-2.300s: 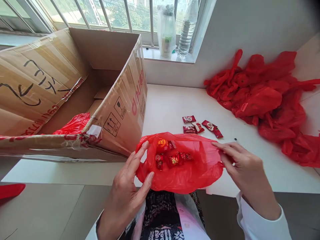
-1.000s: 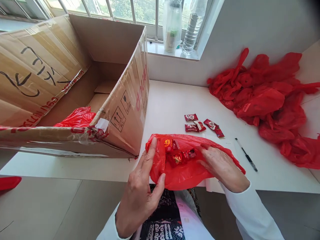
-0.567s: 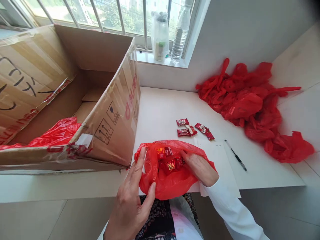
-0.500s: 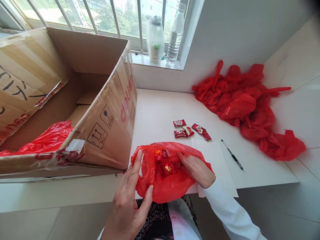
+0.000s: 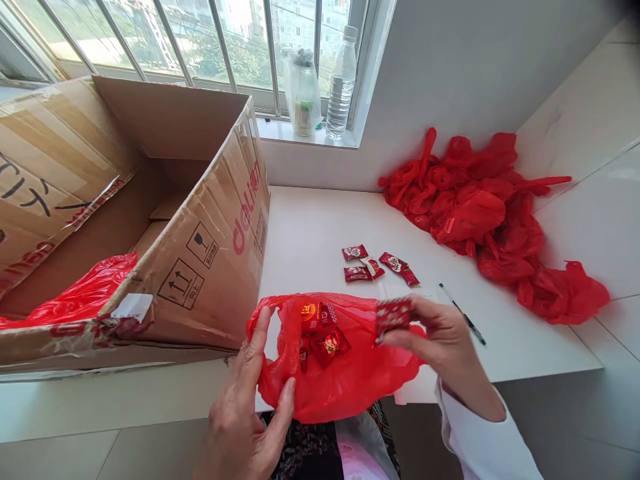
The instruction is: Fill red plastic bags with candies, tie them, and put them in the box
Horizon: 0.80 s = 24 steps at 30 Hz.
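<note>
A red plastic bag (image 5: 345,397) lies open at the table's front edge, with several shiny red-wrapped candies (image 5: 331,343) inside. My left hand (image 5: 245,387) grips the bag's left side, its fingers behind the rim and its thumb in front. Over the bag's right side, my right hand (image 5: 445,337) pinches a dark red candy packet (image 5: 393,315) with pale spots between thumb and fingers. Just beyond the bag, several small dark red candy packets (image 5: 357,274) lie on the white table (image 5: 305,227).
A big cardboard box (image 5: 220,220) stands on the left, with a red plastic bag (image 5: 90,287) inside. A heap of red plastic bags (image 5: 470,207) lies at the back right, and a pen (image 5: 465,317) nearer. A water bottle (image 5: 341,87) and a bagged jar (image 5: 303,100) stand on the windowsill.
My right hand has come up out of the bag towards the right, now with a candy packet in its fingers. My left hand keeps its hold on the bag.
</note>
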Available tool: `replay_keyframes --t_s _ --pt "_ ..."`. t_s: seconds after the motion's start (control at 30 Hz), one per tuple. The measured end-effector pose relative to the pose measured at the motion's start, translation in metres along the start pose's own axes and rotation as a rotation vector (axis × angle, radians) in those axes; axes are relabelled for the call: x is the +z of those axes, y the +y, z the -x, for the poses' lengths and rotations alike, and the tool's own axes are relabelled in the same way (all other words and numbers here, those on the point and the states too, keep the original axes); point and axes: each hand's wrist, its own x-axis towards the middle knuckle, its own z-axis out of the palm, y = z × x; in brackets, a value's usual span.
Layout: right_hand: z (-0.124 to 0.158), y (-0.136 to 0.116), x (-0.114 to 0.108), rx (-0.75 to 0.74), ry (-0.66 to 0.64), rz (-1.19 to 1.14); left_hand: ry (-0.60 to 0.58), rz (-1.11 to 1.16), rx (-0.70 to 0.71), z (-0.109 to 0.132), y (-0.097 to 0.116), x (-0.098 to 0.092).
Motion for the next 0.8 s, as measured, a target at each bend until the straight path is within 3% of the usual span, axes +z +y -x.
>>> replay_keyframes --t_s 0.07,0.13,0.23,0.33,0.47,0.67,0.73,0.8 --pt "-0.007 0.019 -0.024 0.086 0.304 0.014 0.01 -0.015 0.004 0.001 0.0 -0.002" --pt "-0.02 0.049 -0.046 0.209 0.437 0.124 0.002 -0.022 0.0 0.002 0.001 -0.003" --pt "-0.039 0.096 -0.063 0.373 0.365 0.273 -0.007 -0.024 -0.006 0.004 0.002 -0.004" --pt "-0.045 0.119 -0.062 0.432 0.326 0.353 0.019 -0.041 0.004 0.005 0.005 -0.007" --pt "-0.026 0.095 -0.061 0.437 0.332 0.449 0.038 -0.064 -0.044 0.004 0.01 -0.014" --pt "0.03 0.02 -0.061 0.358 -0.237 0.39 0.076 -0.014 -0.056 -0.006 0.012 -0.023" --pt "0.04 0.01 -0.055 0.324 -0.312 0.464 0.067 0.011 -0.038 -0.009 0.012 -0.023" --pt "0.045 0.005 -0.05 0.292 -0.306 0.473 0.057 0.04 -0.018 -0.011 0.011 -0.023"
